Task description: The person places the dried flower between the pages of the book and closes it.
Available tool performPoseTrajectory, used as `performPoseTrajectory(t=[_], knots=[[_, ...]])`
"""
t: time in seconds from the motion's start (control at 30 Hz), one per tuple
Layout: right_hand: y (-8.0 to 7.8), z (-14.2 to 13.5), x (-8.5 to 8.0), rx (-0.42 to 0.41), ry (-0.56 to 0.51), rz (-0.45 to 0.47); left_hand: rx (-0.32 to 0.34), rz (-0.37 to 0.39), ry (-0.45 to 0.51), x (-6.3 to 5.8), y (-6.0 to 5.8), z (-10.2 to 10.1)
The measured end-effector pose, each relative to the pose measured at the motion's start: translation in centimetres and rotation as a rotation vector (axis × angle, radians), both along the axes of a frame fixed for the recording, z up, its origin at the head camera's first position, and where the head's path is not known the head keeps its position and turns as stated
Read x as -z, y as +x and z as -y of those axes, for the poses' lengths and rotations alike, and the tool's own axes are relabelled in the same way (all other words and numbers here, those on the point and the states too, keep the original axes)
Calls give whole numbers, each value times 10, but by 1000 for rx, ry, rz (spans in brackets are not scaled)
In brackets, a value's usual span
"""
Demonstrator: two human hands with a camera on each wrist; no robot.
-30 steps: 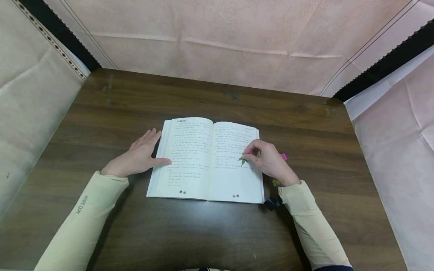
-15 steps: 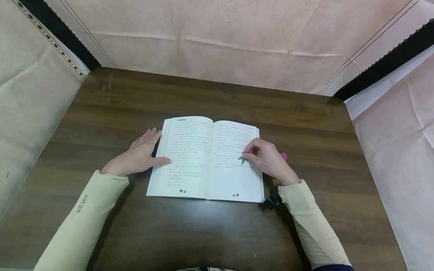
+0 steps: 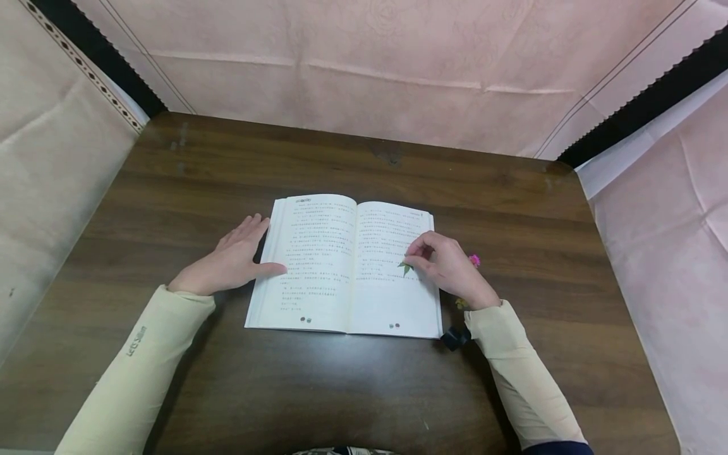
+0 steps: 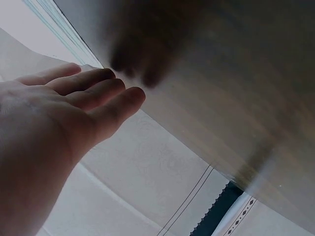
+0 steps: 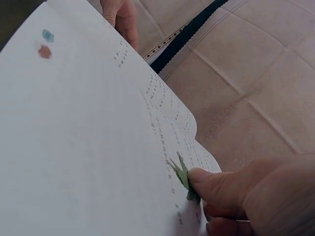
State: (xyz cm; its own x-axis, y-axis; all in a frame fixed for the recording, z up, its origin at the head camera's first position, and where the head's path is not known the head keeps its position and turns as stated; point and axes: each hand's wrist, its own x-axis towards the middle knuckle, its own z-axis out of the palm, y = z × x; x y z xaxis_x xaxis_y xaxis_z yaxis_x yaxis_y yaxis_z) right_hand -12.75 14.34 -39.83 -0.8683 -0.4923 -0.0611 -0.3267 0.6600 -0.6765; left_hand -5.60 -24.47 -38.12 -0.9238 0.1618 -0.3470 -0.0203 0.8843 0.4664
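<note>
An open book (image 3: 318,265) with printed pages lies on the brown wooden table. My left hand (image 3: 230,259) rests at its left edge, fingers straight and thumb laid over the left page. Over the right page, my right hand (image 3: 446,265) pinches a small green leaf (image 3: 405,268) between thumb and fingertips. In the right wrist view the leaf (image 5: 182,174) shows narrow pointed lobes against the text, its base hidden by the thumb. The left wrist view shows the left hand's straight fingers (image 4: 108,105) beside the page edges.
A pink flower (image 3: 474,260) and a small yellowish flower (image 3: 461,304) lie right of the book, partly hidden by the right hand and wrist. A black object (image 3: 455,339) sits by the right cuff. Pale cloth (image 3: 364,69) hangs behind the table (image 3: 341,392).
</note>
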Motion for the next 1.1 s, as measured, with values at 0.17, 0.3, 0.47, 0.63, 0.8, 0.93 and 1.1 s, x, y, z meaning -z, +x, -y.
performPoseTrajectory(t=[0.17,0.3,0.47,0.63,0.8,0.93,1.1], knots=[[1,1,-1,4,-3,-8,10,3,-3,-2,0,0],[1,1,-1,9,2,-10,5,4,-3,-2,-1,1],[0,1,-2,5,-9,-13,4,10,-6,-2,-3,2],[4,-4,-6,25,-21,13,2,13,6,1,-1,0],[5,-12,-7,50,-38,20,-4,14,6,2,0,0],[3,-17,-10,58,-44,-20,-9,8,11,-1,0,1],[2,-23,-14,88,-48,-20,-8,9,6,-1,-2,2]])
